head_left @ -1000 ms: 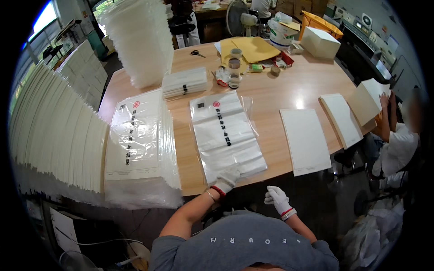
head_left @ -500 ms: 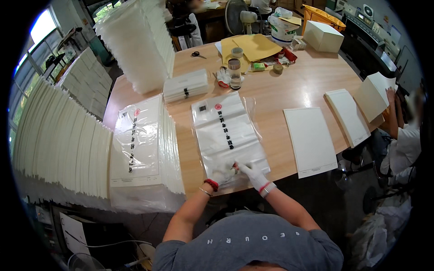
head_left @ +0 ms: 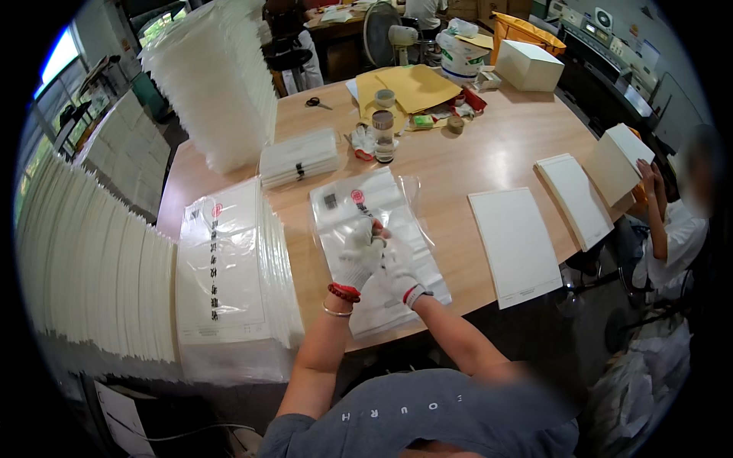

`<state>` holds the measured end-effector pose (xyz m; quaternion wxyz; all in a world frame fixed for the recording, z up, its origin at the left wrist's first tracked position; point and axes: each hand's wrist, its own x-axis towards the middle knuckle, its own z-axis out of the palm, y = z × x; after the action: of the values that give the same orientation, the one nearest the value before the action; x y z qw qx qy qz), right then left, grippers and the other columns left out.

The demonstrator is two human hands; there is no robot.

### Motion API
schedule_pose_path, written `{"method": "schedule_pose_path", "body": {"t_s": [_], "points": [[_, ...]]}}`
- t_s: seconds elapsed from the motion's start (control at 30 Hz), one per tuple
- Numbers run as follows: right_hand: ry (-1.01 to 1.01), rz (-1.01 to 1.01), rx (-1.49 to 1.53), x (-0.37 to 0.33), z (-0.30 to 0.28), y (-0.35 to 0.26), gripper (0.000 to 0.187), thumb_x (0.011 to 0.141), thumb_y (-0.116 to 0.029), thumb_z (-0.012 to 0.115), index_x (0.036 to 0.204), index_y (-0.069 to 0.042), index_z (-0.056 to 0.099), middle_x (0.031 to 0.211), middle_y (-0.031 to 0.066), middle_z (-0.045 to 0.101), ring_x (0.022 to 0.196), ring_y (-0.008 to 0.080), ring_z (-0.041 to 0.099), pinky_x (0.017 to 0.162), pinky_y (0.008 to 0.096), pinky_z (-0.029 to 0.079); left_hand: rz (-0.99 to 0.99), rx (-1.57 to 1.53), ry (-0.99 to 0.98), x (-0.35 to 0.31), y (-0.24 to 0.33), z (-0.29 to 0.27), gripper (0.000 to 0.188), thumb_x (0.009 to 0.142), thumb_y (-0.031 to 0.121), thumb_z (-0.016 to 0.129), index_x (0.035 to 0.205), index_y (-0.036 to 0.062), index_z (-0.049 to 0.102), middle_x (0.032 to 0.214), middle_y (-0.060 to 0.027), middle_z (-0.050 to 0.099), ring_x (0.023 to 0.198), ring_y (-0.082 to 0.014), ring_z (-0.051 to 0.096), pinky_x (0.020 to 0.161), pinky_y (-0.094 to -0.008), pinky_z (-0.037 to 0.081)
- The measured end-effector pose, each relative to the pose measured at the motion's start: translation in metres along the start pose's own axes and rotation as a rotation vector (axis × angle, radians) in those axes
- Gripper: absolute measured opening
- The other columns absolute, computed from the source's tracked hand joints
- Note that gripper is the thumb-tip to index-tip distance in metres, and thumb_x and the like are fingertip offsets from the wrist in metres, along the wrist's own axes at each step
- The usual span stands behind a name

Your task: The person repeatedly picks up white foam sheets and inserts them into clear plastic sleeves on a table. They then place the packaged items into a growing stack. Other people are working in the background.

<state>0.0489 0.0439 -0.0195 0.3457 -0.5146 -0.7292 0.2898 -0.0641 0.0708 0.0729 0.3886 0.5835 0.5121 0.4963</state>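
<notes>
A clear plastic bag point(head_left: 359, 210) with a white printed sheet inside lies flat on the wooden table point(head_left: 489, 149) in front of me. Both my hands wear white knit gloves and meet above the middle of this bag. My left hand point(head_left: 356, 258) has its fingers curled upward. My right hand point(head_left: 398, 269) presses against it from the right, fingertips at the left hand's fingers. Whether either hand pinches the bag or only touches the other glove is hidden.
A pile of bagged sheets point(head_left: 229, 282) lies to the left, a strapped bundle point(head_left: 299, 156) behind it. Tall white stacks point(head_left: 214, 84) stand at the back left. White sheets point(head_left: 513, 244) lie to the right. A person's hand point(head_left: 647, 174) holds another stack. A jar point(head_left: 382, 133) stands mid-table.
My right hand came up from below the table edge onto the bag. Both hands then moved from the bag's near end to its middle and joined.
</notes>
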Motion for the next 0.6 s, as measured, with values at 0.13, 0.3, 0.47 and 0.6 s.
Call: {"method": "schedule_pose_path", "body": {"t_s": [0.13, 0.3, 0.47, 0.6], "points": [[-0.108, -0.289, -0.120, -0.019, -0.013, 0.019, 0.030, 0.079, -0.009, 0.055, 0.109, -0.006, 0.054, 0.104, 0.0174, 0.056, 0.097, 0.0320, 0.054, 0.085, 0.0380, 0.043, 0.224, 0.401, -0.076, -0.004, 0.022, 0.005, 0.032, 0.074, 0.004, 0.059, 0.105, 0.0043, 0.049, 0.087, -0.0156, 0.061, 0.079, -0.0329, 0.059, 0.071, -0.0399, 0.047], [-0.022, -0.072, -0.098, -0.115, -0.117, 0.064, 0.030, 0.073, -0.004, 0.059, 0.103, -0.006, 0.056, 0.103, 0.0171, 0.056, 0.098, 0.0271, 0.054, 0.089, 0.0370, 0.041, 0.473, 0.692, 0.091, -0.039, 0.045, -0.003, 0.045, 0.070, 0.005, 0.064, 0.112, 0.0057, 0.048, 0.096, -0.0155, 0.058, 0.090, -0.0346, 0.056, 0.088, -0.0421, 0.041], [0.300, 0.131, -1.022, -0.179, -0.174, 0.147, 0.040, 0.070, -0.012, 0.060, 0.109, -0.008, 0.051, 0.116, 0.0174, 0.047, 0.111, 0.0355, 0.043, 0.096, 0.0549, 0.027, 0.545, 0.338, 0.097, -0.112, 0.038, 0.024, 0.035, 0.070, 0.001, 0.064, 0.103, 0.0042, 0.053, 0.091, -0.0102, 0.059, 0.087, -0.0241, 0.057, 0.078, -0.0316, 0.046], [0.355, -0.079, -0.837, -0.181, -0.198, 0.153, 0.020, 0.068, -0.018, 0.065, 0.084, -0.009, 0.059, 0.107, 0.0104, 0.054, 0.106, 0.0294, 0.048, 0.096, 0.0561, 0.026, -0.049, -0.084, -0.590, -0.148, 0.009, 0.089, 0.017, 0.084, 0.007, 0.054, 0.100, 0.0035, 0.055, 0.090, -0.0052, 0.059, 0.085, -0.0135, 0.056, 0.074, -0.0238, 0.045]]}}
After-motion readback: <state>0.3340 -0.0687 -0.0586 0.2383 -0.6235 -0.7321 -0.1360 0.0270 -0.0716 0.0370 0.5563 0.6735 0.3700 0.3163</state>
